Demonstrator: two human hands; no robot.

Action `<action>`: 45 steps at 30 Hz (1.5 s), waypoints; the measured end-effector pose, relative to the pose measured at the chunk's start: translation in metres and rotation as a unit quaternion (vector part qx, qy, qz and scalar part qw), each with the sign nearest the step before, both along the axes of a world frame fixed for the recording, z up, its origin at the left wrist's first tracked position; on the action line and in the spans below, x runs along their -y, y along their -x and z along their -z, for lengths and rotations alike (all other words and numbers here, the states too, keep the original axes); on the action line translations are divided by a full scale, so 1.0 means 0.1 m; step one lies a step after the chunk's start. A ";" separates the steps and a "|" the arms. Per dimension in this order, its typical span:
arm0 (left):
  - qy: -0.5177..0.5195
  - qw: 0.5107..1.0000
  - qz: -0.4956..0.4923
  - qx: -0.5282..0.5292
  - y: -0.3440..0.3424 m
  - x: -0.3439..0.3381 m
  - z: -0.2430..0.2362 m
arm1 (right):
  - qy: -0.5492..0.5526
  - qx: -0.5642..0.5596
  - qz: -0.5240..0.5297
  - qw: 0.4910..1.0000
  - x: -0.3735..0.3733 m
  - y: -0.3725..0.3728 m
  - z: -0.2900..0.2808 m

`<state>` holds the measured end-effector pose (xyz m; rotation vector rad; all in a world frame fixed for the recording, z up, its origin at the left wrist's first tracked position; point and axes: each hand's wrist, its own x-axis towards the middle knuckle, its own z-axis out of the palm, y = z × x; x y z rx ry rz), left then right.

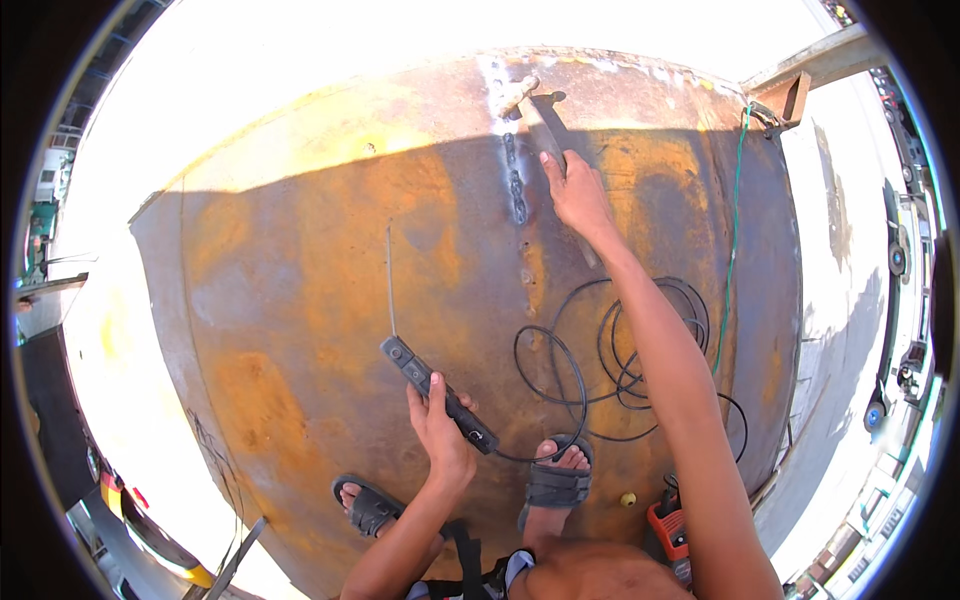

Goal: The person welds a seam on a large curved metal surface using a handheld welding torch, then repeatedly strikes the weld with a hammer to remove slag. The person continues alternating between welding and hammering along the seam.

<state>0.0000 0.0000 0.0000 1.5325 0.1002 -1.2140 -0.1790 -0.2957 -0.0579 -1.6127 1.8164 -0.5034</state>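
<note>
My left hand (pixel 441 440) is closed around a black welding electrode holder (pixel 402 362), low and left of centre. A thin welding rod (pixel 390 275) sticks up from the holder's far end. My right hand (pixel 578 202) grips the handle of a hammer (pixel 543 130), whose pale head lies over the far end of a weld seam (pixel 517 190). The seam runs down a rusty steel plate (pixel 330 290), dark and rough in its middle and whitish near the hammer head. Whether the head touches the plate, I cannot tell.
Black cable (pixel 610 345) lies in loops under my right forearm. A green wire (pixel 738 190) runs along the right side, near a steel bracket (pixel 790 100). My sandalled feet stand on the plate; a red-and-black device (pixel 668 528) sits beside my right leg. Bright sunlight covers the far edge.
</note>
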 end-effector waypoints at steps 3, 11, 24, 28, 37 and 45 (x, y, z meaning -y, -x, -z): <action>-0.051 0.998 -0.017 -0.021 0.15 -0.33 -0.15 | -0.025 0.002 0.033 0.999 -0.44 0.09 0.22; -0.010 1.000 -0.009 -0.006 0.06 -0.03 -0.11 | 0.008 0.084 0.094 0.992 -0.05 -0.01 0.06; -0.012 1.000 -0.003 0.000 -0.01 -0.01 -0.04 | -0.089 0.054 0.003 0.995 0.32 0.01 -0.16; 0.001 1.000 0.000 -0.001 0.02 -0.04 -0.01 | 0.094 0.074 0.080 0.990 0.24 -0.01 0.11; -0.010 1.000 -0.013 -0.006 0.04 0.02 -0.07 | 0.097 -0.020 0.078 0.992 0.21 -0.08 0.21; -0.004 1.000 -0.010 -0.005 0.01 -0.01 0.03 | 0.072 -0.035 -0.001 0.997 0.32 -0.03 0.24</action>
